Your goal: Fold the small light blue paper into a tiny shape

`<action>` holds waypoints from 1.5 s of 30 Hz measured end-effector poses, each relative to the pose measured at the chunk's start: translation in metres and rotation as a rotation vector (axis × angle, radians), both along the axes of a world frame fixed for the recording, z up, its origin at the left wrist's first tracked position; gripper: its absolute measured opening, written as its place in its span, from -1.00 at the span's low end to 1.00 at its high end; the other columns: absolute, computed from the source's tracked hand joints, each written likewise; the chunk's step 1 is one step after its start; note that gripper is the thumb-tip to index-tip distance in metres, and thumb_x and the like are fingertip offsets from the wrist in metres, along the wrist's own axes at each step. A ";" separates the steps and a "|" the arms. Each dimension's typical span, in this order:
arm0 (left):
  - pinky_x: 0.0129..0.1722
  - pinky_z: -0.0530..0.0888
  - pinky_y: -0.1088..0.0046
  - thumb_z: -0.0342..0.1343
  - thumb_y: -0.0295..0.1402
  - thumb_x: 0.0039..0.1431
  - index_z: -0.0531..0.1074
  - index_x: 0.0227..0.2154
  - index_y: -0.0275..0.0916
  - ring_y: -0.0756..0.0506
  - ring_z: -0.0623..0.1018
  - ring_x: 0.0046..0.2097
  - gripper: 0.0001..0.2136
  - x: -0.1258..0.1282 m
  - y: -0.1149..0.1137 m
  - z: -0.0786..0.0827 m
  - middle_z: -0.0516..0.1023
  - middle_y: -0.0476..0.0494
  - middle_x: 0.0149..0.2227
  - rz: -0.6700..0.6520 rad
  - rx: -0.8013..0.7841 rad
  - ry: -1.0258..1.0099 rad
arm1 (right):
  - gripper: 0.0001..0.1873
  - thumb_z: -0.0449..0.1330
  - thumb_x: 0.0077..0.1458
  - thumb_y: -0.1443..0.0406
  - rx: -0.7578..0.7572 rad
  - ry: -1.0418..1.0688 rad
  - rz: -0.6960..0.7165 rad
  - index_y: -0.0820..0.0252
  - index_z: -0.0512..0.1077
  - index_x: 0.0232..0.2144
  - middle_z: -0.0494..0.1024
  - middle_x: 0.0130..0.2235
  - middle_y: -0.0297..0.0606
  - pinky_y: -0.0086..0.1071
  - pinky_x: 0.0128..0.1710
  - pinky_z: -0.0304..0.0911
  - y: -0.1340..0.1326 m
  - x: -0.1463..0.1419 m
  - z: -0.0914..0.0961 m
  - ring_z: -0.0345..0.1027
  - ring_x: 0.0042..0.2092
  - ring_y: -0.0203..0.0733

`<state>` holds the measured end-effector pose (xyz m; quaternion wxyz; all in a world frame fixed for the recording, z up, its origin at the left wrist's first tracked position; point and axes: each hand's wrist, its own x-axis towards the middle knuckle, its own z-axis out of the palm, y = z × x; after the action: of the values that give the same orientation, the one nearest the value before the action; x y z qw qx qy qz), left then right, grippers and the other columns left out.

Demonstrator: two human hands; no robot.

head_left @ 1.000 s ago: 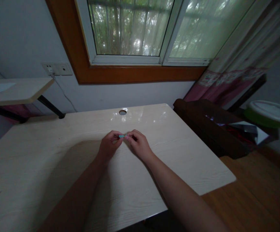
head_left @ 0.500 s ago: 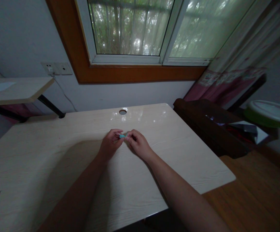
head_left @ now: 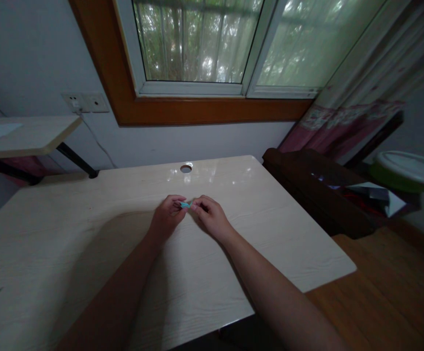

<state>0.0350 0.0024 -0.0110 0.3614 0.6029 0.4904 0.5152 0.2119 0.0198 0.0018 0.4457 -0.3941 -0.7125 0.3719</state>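
Between my two hands is a small turquoise object [head_left: 184, 204], thin and flat-looking, perhaps a folded piece; its exact kind is too small to make out. The fingers of my left hand [head_left: 166, 217] are closed on its left end. My right hand [head_left: 210, 214] pinches its right end with thumb and index finger. Both hands are close together just above the pale wood-grain table [head_left: 131, 278], and my fingers hide part of the object.
A round cable hole [head_left: 186, 168] is near the table's back edge. On the left stands a raised shelf [head_left: 32, 139] on black legs. Dark brown furniture [head_left: 318, 190] with a green tub [head_left: 405, 173] is on the right. A window [head_left: 201, 44] is behind.
Hardly anything differs. Both hands keep their hold on the turquoise object, which has tilted very slightly between the fingers.
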 end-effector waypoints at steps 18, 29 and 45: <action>-0.17 0.53 0.40 0.27 -0.32 0.02 0.42 -0.18 -0.21 -0.06 0.61 -0.24 -0.71 0.001 -0.002 0.005 0.56 -0.08 -0.25 0.002 -0.009 -0.001 | -0.84 0.18 0.21 0.21 0.083 -0.032 -0.001 0.16 0.50 -0.34 0.41 -0.39 -0.30 -0.38 -0.34 0.13 -0.004 0.001 0.001 0.27 -0.34 -0.24; -0.11 0.51 0.34 0.25 -0.32 0.04 0.40 -0.22 -0.19 -0.08 0.59 -0.21 -0.76 -0.001 -0.002 0.004 0.55 -0.09 -0.23 0.007 0.031 0.073 | -0.82 0.26 0.14 0.17 0.006 0.054 0.011 0.14 0.51 -0.39 0.41 -0.39 -0.32 -0.38 -0.32 0.14 -0.001 0.001 -0.002 0.26 -0.33 -0.24; -0.08 0.51 0.28 0.27 -0.30 0.04 0.36 -0.28 -0.18 -0.11 0.61 -0.16 -0.77 0.000 -0.002 0.002 0.59 -0.09 -0.27 -0.043 0.025 0.043 | -0.70 0.35 -0.04 0.08 -0.433 0.436 0.107 0.17 0.44 -0.44 0.26 -0.58 -0.45 -0.43 -0.55 -0.09 -0.007 -0.002 0.004 0.03 -0.55 -0.37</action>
<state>0.0353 -0.0001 -0.0094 0.3543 0.6286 0.4786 0.5004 0.2100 0.0128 0.0055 0.4735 -0.3530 -0.5242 0.6135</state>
